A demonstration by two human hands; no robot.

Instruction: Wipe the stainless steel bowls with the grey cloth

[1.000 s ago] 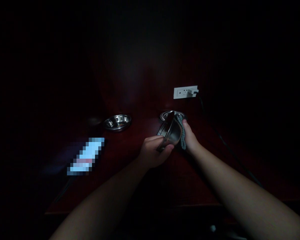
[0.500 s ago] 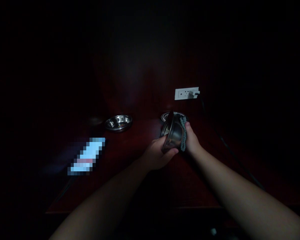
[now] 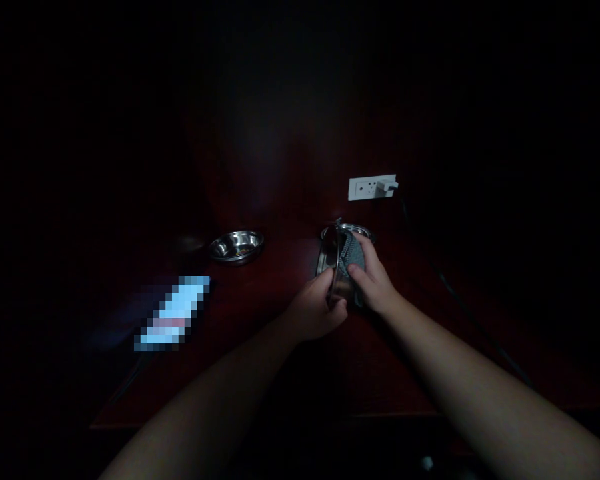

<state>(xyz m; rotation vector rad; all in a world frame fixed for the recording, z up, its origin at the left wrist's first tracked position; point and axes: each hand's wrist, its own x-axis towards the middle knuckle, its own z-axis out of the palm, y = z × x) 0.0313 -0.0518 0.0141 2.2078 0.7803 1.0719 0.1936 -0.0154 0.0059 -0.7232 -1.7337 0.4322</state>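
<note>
A shiny metal bowl (image 3: 343, 285) is held tilted on its side above the dark red table. My left hand (image 3: 316, 307) grips its rim at the lower left, thumb on the outer wall. Pressed against the bowl's outside is a grey-green knitted cloth (image 3: 351, 253), with my right hand (image 3: 377, 277) closed over it from the right. Behind the held bowl lies another round metal dish (image 3: 365, 230), partly hidden by it and my right hand. Farther left, a second metal bowl (image 3: 237, 247) stands upright on the table.
A lit, pixelated phone-like screen (image 3: 175, 313) lies at the left. On the back wall is a white socket plate (image 3: 360, 189) with a plug in it. A dark cable (image 3: 447, 287) runs down the right side. The table's front edge (image 3: 380, 415) is near me.
My right hand has moved the cloth from the bowl's base round onto its outer side, and its fingers now reach over the cloth. My left hand keeps its hold.
</note>
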